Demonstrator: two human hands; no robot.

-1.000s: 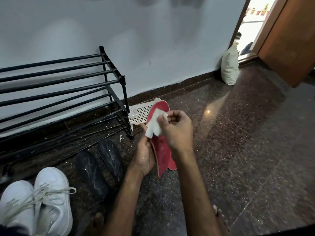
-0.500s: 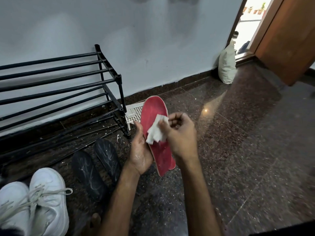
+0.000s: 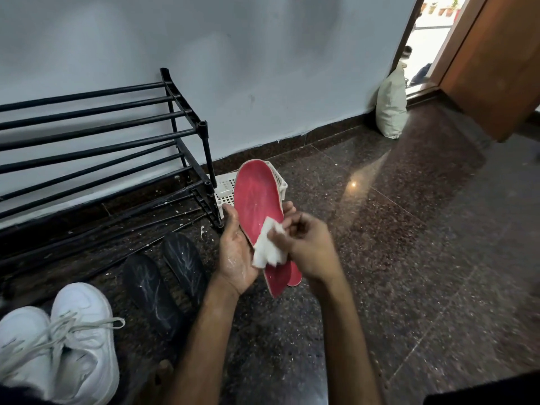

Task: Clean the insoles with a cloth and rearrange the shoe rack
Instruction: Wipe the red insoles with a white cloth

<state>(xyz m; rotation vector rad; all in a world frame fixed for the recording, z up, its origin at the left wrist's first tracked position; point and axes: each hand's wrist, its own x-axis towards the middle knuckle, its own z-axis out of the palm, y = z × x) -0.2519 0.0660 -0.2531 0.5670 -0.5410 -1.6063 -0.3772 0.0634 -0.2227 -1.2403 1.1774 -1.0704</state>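
Left hand (image 3: 236,252): was bare, its palm flecked with pale, whitish smears.
Right hand (image 3: 309,249): was bare to the wrist.
Forearms: left forearm (image 3: 204,331) and right forearm (image 3: 344,331) were unsleeved down to the 6 o'clock edge.
Clothing: blurred black fabric (image 3: 482,390) showed at 5 o'clock.

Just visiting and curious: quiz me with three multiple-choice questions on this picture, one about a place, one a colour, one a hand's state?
1. Where do the two black insoles lie? A) floor beside the white sneakers B) on the rack C) in the doorway
2. What colour is the insole being wiped? A) blue B) red C) green
3. What is the right hand doing? A) hanging idle B) gripping a sneaker C) pinching a white cloth
Answers: 1A, they rest on the floor; 2B, its face is red; 3C, it pinches the cloth on the insole held by the left hand.
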